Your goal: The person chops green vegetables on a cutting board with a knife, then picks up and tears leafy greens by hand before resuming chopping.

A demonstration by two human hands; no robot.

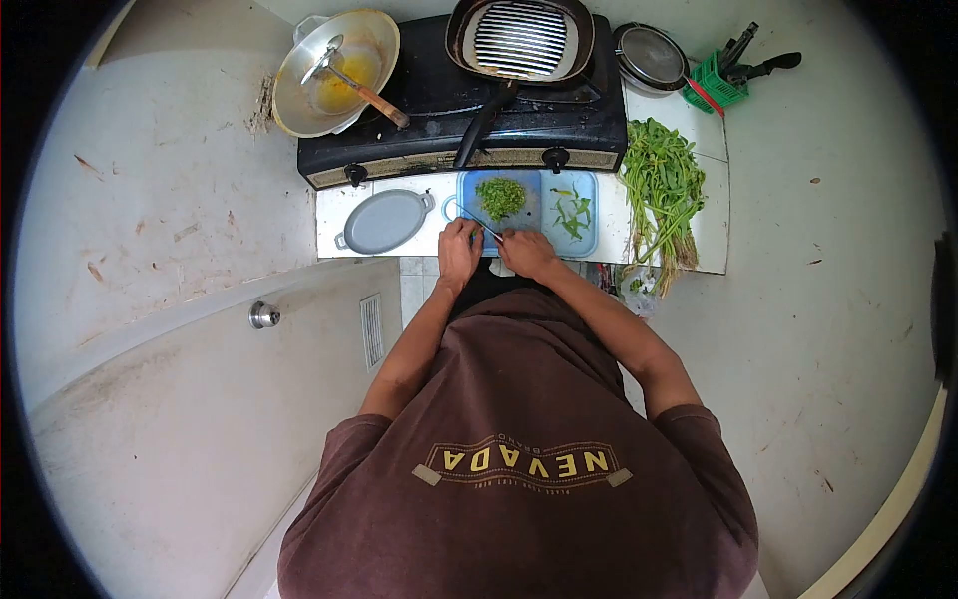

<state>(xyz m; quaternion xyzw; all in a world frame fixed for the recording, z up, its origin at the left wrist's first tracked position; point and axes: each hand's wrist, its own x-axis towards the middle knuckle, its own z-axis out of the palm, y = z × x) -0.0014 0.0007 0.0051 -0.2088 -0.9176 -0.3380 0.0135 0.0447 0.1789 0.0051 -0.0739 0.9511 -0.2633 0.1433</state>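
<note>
My right hand (527,252) is closed around a knife (483,226), its blade slanting up and left across the lower part of a blue chopping board (589,215). Beside it, my left hand (459,250) is curled at the board's lower left edge, a bit of green vegetable (478,230) showing at its fingertips by the blade. A heap of finely chopped greens (501,198) lies on the board above both hands. Several loose green pieces (572,215) are on the right half of the board.
Left of the board sits a grey oval plate (383,222). A bunch of rooted leafy greens (664,180) hangs over the counter's front edge. Behind, a black stove (419,130) bears a grill pan (519,40) and a wok (289,95) with a ladle (369,97). A green knife basket (717,85) stands far right.
</note>
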